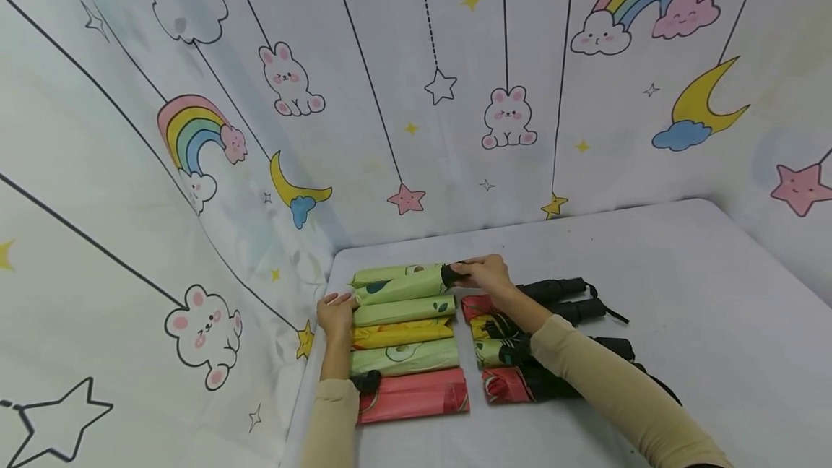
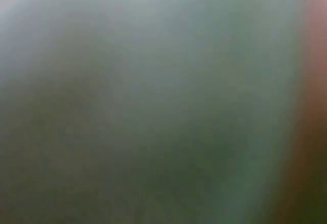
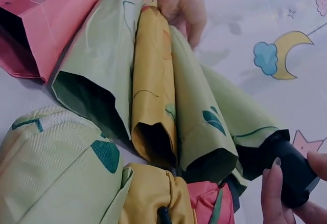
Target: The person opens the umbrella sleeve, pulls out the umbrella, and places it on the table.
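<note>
My right hand (image 1: 484, 274) pinches the black handle (image 3: 292, 170) of a folding umbrella (image 1: 403, 285) in a green sleeve, as the right wrist view shows. At this umbrella's left end, my left hand (image 1: 336, 315) has its bent fingertips on the sleeve. Behind it lies another green sleeved umbrella (image 1: 383, 275). In front, side by side, lie a green sleeve (image 1: 403, 310), a yellow sleeve (image 3: 150, 88), a green avocado-print sleeve (image 1: 416, 357) and a red one (image 1: 416, 396); their right ends gape in the right wrist view. The left wrist view is a blur.
To the right, partly under my right forearm, lie several folded umbrellas with black handles, among them a red one (image 1: 507, 386), a green one (image 1: 489, 354) and a yellow one (image 1: 482, 327). The white table (image 1: 702, 295) meets a patterned cloth (image 1: 455, 165) behind and at left.
</note>
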### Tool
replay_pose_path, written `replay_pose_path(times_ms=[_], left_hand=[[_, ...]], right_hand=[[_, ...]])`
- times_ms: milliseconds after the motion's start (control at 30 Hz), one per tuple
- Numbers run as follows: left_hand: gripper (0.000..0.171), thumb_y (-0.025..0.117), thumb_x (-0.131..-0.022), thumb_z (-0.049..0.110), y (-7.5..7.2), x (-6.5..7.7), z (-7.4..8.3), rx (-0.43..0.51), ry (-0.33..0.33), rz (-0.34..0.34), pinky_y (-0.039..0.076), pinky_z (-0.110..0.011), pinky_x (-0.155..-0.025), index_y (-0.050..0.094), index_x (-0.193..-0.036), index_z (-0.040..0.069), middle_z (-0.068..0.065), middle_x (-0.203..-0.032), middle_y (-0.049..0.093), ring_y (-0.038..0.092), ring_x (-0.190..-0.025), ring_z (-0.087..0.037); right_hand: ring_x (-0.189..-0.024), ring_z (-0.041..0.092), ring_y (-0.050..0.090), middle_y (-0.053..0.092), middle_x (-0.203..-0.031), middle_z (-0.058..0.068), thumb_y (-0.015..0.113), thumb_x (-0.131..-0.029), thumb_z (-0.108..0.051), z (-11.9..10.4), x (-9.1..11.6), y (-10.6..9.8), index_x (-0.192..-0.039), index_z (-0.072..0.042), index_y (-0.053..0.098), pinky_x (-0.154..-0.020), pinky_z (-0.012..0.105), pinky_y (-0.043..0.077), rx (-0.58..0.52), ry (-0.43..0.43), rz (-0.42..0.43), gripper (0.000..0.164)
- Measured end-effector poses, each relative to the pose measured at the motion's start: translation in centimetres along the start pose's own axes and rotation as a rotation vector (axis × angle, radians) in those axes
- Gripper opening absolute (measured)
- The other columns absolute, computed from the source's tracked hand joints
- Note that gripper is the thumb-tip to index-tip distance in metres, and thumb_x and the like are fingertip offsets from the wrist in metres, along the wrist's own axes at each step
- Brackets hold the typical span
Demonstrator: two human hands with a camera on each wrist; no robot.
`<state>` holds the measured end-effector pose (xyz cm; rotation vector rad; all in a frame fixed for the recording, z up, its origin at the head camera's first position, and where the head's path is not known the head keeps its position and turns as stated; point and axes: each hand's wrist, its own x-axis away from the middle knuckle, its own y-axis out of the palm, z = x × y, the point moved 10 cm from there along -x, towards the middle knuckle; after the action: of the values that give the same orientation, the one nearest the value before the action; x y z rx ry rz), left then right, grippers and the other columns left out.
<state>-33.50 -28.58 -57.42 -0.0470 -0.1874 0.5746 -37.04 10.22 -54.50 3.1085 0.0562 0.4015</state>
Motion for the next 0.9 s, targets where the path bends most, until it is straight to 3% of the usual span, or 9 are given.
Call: replay_pose_path(times_ms=[133,233,400,600,900], left_hand=[[0.061,0.071,-0.093,-0.006,0.0,0.1,0.0,0.018,0.002,-0.004,0.057,-0.032,-0.082,0.043,-0.148,-0.004,-0.028,-0.131,0.066,0.064,-0.117,-0.041],[0.062,0.071,-0.092,-0.006,-0.1,0.2,0.1,0.023,0.005,0.007,0.057,-0.038,-0.088,0.044,-0.148,-0.004,-0.028,-0.13,0.066,0.065,-0.115,-0.041],[0.062,0.072,-0.092,-0.007,-0.2,0.2,0.2,0.038,0.002,0.018,0.055,-0.044,-0.095,0.044,-0.147,-0.005,-0.029,-0.13,0.066,0.063,-0.117,-0.041],[0.062,0.072,-0.093,-0.006,-0.4,0.2,0.3,0.048,-0.005,0.018,0.054,-0.046,-0.098,0.043,-0.148,-0.006,-0.03,-0.131,0.065,0.061,-0.12,-0.041],[0.06,0.074,-0.091,-0.005,-0.7,0.3,0.5,0.05,0.002,0.046,0.053,-0.043,-0.093,0.047,-0.145,-0.005,-0.027,-0.127,0.068,0.063,-0.117,-0.039]], right_hand=[[-0.098,0.031,0.077,0.068,-0.133,0.023,0.084,-0.091,-0.031,0.0,0.1,-0.5,-0.141,0.0,0.062,-0.115,0.052,0.043,-0.021,0.002,0.004,0.063],[-0.099,0.03,0.077,0.065,-0.136,0.023,0.084,-0.091,-0.029,-0.2,0.2,-0.9,-0.142,0.001,0.06,-0.113,0.049,0.046,-0.047,0.008,0.012,0.063],[-0.09,0.021,0.078,0.062,-0.14,0.024,0.083,-0.092,-0.03,-0.3,0.2,-1.7,-0.146,0.003,0.056,-0.113,0.048,0.046,-0.072,0.016,0.005,0.068],[-0.087,0.019,0.078,0.066,-0.135,0.023,0.082,-0.093,-0.028,-0.3,0.3,-2.5,-0.143,0.002,0.059,-0.113,0.046,0.047,-0.084,0.015,0.015,0.063],[-0.088,0.018,0.078,0.062,-0.141,0.023,0.08,-0.095,-0.026,-0.2,0.5,-3.1,-0.143,0.003,0.059,-0.116,0.047,0.043,-0.118,0.0,-0.002,0.06]])
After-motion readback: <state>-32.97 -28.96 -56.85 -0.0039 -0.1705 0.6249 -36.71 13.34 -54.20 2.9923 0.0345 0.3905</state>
